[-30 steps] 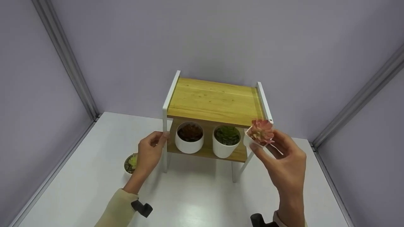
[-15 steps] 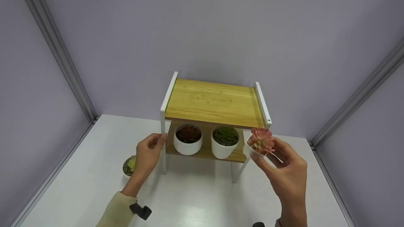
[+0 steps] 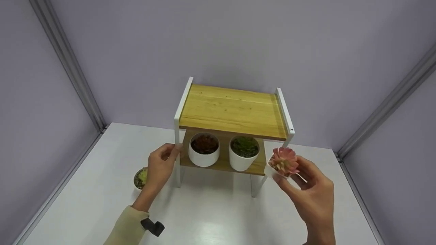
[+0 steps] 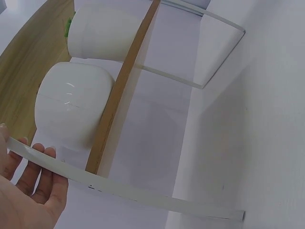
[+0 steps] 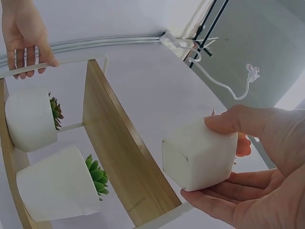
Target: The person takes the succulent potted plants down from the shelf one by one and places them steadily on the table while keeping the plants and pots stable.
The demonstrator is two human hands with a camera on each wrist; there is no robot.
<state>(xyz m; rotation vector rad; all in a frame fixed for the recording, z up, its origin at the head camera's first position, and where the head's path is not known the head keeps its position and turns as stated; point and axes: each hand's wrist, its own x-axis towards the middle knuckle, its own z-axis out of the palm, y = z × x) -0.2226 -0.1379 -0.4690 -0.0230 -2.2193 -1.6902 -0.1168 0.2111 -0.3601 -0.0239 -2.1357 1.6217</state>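
My right hand pinches a small square white pot between thumb and fingers. A pink succulent sits in this pot, which is tilted and held just off the right front post of a two-tier shelf. In the right wrist view, the base of the square pot faces the camera. My left hand grips the shelf's white left front post, thumb on one side and fingers on the other. On the lower tier stand two round white pots, one with a dark reddish succulent, one with a green succulent.
Left of the shelf, on the white table, a pot with a yellow-green succulent is partly hidden behind my left forearm. Pale panels enclose the table at the back and sides. White cable shows in the right wrist view.
My right hand has lowered the pink succulent's pot from the upper tier's right front corner to beside the lower tier. The left hand keeps its grip on the post.
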